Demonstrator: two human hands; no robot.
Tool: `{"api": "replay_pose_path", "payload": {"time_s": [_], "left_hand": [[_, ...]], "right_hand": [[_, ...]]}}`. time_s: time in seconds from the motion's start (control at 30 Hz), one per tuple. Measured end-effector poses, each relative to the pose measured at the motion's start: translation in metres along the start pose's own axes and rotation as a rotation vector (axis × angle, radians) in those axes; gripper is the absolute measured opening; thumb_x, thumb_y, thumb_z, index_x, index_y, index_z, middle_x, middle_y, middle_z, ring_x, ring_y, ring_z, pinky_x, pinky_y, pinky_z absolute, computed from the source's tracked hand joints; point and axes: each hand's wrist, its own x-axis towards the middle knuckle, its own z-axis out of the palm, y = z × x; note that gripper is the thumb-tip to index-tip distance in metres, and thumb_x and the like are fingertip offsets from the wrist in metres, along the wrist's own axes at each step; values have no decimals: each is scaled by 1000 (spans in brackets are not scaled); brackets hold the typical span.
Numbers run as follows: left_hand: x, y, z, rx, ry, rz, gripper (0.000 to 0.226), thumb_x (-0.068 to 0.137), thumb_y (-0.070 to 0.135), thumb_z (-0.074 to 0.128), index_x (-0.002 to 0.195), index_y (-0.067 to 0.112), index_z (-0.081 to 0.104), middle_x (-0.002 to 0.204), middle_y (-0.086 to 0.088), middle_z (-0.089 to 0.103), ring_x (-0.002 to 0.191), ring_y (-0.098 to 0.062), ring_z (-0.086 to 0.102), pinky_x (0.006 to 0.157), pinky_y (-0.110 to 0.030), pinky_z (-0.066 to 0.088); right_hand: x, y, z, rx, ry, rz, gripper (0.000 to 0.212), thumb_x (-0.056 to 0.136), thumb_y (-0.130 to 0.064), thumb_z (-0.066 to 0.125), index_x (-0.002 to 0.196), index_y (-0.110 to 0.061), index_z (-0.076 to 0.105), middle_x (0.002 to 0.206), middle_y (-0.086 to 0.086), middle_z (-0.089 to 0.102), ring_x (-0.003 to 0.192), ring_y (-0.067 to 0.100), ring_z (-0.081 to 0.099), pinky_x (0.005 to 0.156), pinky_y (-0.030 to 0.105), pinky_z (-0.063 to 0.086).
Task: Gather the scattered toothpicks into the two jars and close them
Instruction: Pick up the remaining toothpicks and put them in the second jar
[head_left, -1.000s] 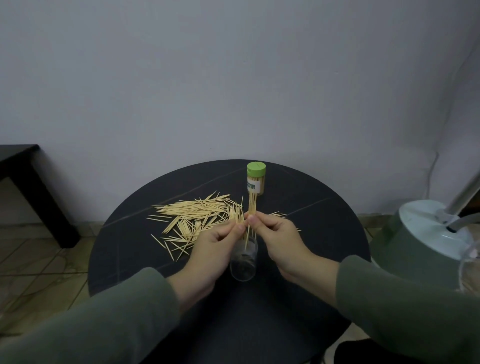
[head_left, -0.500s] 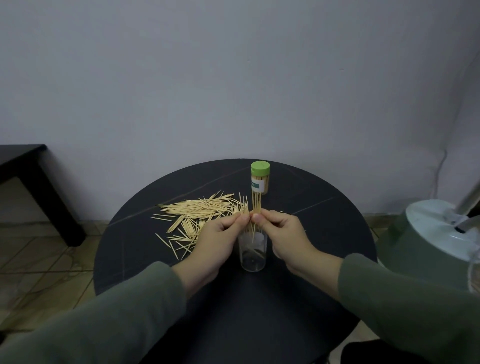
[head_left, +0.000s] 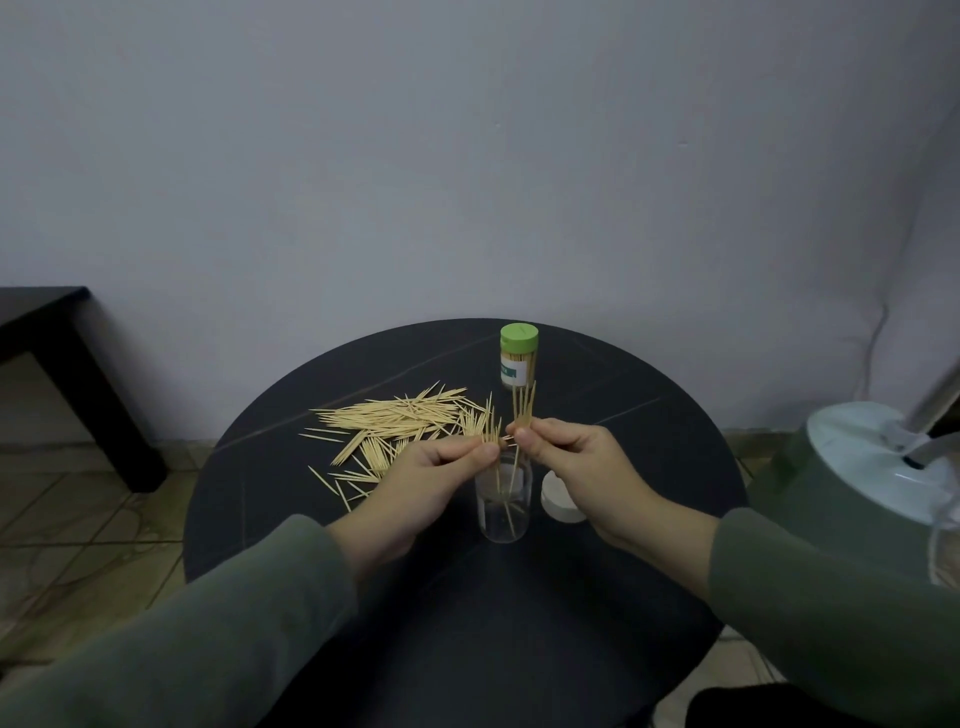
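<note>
Fingers (head_left: 522, 435) of the right hand (head_left: 576, 467) pinch a small bundle of toothpicks (head_left: 523, 410) near its lower end, so the sticks stand close to upright with their tips fanning a little above the thumb. That bundle sits just above the mouth of the open clear jar (head_left: 504, 501), slightly to the jar's right and far side, and its long axis runs nearly in line with the jar's own upright axis. To my eye the coming move is a short drop down and a touch leftward into the opening.

Left hand (head_left: 441, 467) pinches a second, looser clutch of toothpicks (head_left: 488, 428) at the jar's left rim, also pointing upward. Of the two, the right hand's bundle looks better lined up with the mouth. A few sticks already stand inside the jar.

Just right of the jar a white lid (head_left: 561, 501) lies on the dark round worktop (head_left: 649, 415). Left of the jar and farther back lies the scattered pile of toothpicks (head_left: 395, 421). Behind the jar stands the second jar (head_left: 518, 358), full and shut with a green cap.
</note>
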Motion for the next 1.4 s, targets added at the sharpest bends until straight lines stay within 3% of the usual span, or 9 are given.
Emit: {"api": "replay_pose_path", "payload": {"time_s": [0.07,0.17,0.5,0.67,0.83,1.1,1.2,1.3,1.4], "left_hand": [[0,-1,-1,-9,-3,3,26,87,18,63,108,4,72,107,-10,72,106,-21,65,99,-33,46],[0,-2,-3,-20,-2,-7,27,84,13,65,109,2,71,109,-13,71,109,-27,64,102,-39,46],[-4,2,-4,-63,-83,-13,22,76,17,74,98,21,77,107,-8,73,104,-20,66,87,-28,51],[3,7,-24,401,-265,64,58,59,50,82,113,54,63,120,8,66,115,-10,60,103,-34,45],[4,2,-21,567,-269,20,75,54,48,88,122,32,60,114,12,68,108,-6,63,100,-40,48],[3,3,-10,587,-224,50,56,63,33,88,112,36,61,100,18,69,96,7,62,82,-10,45],[3,2,-10,574,-208,70,46,63,31,89,101,38,63,95,25,68,93,8,61,81,-11,44],[4,-1,-11,562,-216,89,54,63,31,89,111,34,65,105,14,70,99,0,63,89,-20,49],[5,-1,-11,556,-230,93,61,65,29,88,121,30,63,109,9,70,100,-1,63,89,-18,49]], "right_hand": [[-1,0,-1,-14,-15,0,17,91,-7,59,99,-16,72,99,-4,73,96,1,66,78,9,48],[-1,0,-1,-43,-43,7,17,91,-8,59,103,-12,72,97,-6,72,96,0,66,79,9,48],[1,-12,0,23,-43,-25,15,91,-9,59,100,-14,71,99,-3,71,94,-4,65,78,7,47],[0,-9,2,-3,-65,-39,15,91,-11,60,97,-17,72,95,-8,72,97,-3,64,81,8,46],[2,-13,3,39,-34,-71,15,91,-10,59,98,-15,71,97,-7,71,93,-5,65,78,7,46],[4,-2,3,-165,-119,21,22,89,-15,64,108,-7,71,105,3,68,101,9,65,88,21,52],[6,4,2,-365,-126,15,24,85,-23,71,107,-13,74,101,0,63,97,11,62,88,28,52],[7,4,1,-521,-151,-15,23,83,-28,73,105,-23,74,92,-7,55,89,4,55,79,21,48],[7,1,-2,-592,-171,-53,22,81,-34,74,103,-34,73,93,-6,54,87,4,53,73,18,44]]}}
